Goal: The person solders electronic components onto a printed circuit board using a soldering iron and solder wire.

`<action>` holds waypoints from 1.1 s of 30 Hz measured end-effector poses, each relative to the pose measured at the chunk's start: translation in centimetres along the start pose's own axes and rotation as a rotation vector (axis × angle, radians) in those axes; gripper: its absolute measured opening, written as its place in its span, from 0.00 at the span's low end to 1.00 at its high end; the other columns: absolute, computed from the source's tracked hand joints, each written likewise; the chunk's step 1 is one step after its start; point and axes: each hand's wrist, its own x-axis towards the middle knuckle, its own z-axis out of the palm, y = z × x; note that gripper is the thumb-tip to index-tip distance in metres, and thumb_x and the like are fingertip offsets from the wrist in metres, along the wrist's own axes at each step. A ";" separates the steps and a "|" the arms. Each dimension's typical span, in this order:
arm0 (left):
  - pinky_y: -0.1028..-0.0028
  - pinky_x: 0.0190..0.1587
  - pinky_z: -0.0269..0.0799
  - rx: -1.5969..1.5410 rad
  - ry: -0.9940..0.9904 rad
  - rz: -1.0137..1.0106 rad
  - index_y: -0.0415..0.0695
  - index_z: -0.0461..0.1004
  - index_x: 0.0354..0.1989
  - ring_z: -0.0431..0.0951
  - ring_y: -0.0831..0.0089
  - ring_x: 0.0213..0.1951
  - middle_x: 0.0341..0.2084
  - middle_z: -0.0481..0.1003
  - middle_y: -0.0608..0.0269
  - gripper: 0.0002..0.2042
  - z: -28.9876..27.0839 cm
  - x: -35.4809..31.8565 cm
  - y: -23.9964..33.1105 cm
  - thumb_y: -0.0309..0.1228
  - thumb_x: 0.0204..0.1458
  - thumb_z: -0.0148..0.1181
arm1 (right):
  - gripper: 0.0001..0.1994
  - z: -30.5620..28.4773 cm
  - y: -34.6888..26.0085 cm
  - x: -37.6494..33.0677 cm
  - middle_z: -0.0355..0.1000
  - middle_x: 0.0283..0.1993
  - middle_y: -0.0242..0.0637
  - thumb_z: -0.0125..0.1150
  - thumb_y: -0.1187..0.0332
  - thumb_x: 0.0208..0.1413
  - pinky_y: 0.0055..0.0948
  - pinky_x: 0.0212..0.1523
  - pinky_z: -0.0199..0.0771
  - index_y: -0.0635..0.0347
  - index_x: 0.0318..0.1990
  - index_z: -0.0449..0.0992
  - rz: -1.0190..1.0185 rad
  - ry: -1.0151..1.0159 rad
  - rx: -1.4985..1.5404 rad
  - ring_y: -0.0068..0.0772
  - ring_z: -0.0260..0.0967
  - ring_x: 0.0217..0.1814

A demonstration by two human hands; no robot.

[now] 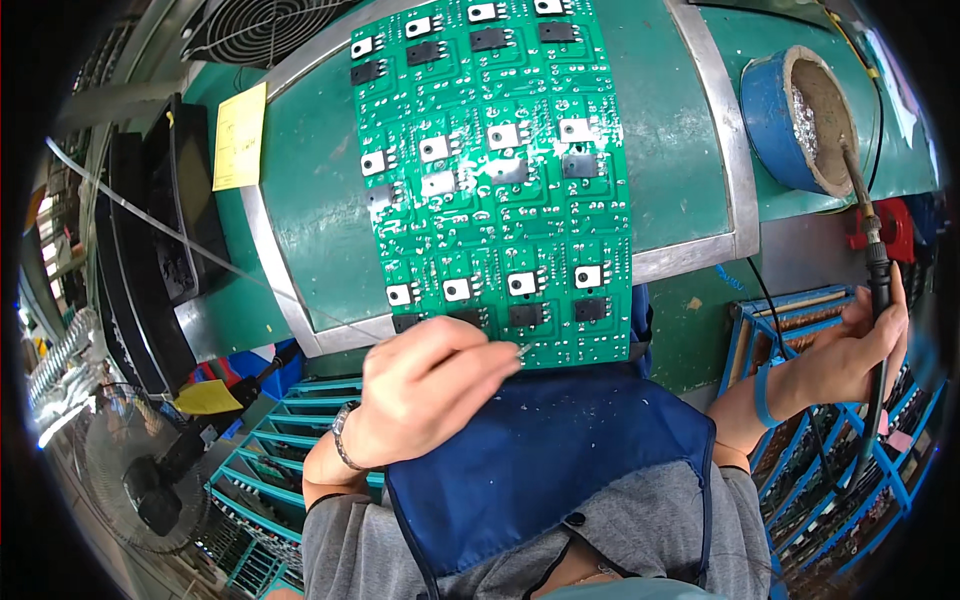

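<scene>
A large green circuit board point(470, 225) lies before me, carrying rows of black components with white or dark faces. My left hand point(425, 385) is closed in a pinch over the board's near left edge. Thin solder wire point(210, 243) runs in from the left to this hand, and a short end pokes out past the fingertips. At the right, my right hand point(868, 335) grips a soldering iron point(877, 265) by its black handle. The iron's tip points into a round blue pot point(765, 125), at its inner wall.
Under the board is a green work surface with a metal frame point(735, 150). A yellow paper point(239, 140) and black trays point(180, 210) stand at the left, with a fan grille point(265, 30) behind. Racks of boards point(275, 470) flank me below. A red stand point(898, 228) sits at right.
</scene>
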 end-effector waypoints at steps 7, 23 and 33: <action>0.73 0.28 0.71 0.087 -0.146 0.086 0.43 0.79 0.34 0.74 0.70 0.28 0.28 0.70 0.64 0.14 0.2 0.1 0.1 0.29 0.36 0.72 | 0.20 0.7 -2.1 -2.0 0.76 0.35 0.52 0.46 0.64 0.60 0.12 0.17 0.57 0.80 0.38 0.75 0.061 -0.071 0.088 0.19 0.63 0.18; 0.83 0.22 0.56 0.015 0.369 -0.125 0.43 0.81 0.38 0.62 0.87 0.21 0.22 0.67 0.71 0.08 -8.8 7.1 -7.7 0.23 0.49 0.64 | 0.12 6.7 -9.5 -2.8 0.75 0.27 0.40 0.59 0.70 0.55 0.13 0.21 0.67 0.69 0.43 0.78 0.098 -0.614 0.335 0.20 0.70 0.20; 0.79 0.23 0.67 0.184 0.443 -0.043 0.44 0.77 0.30 0.73 0.79 0.24 0.22 0.70 0.67 0.07 -8.0 9.1 -11.8 0.22 0.42 0.67 | 0.16 12.9 -11.8 -4.3 0.74 0.27 0.42 0.53 0.64 0.60 0.12 0.15 0.61 0.73 0.40 0.77 0.014 -0.874 0.328 0.20 0.66 0.16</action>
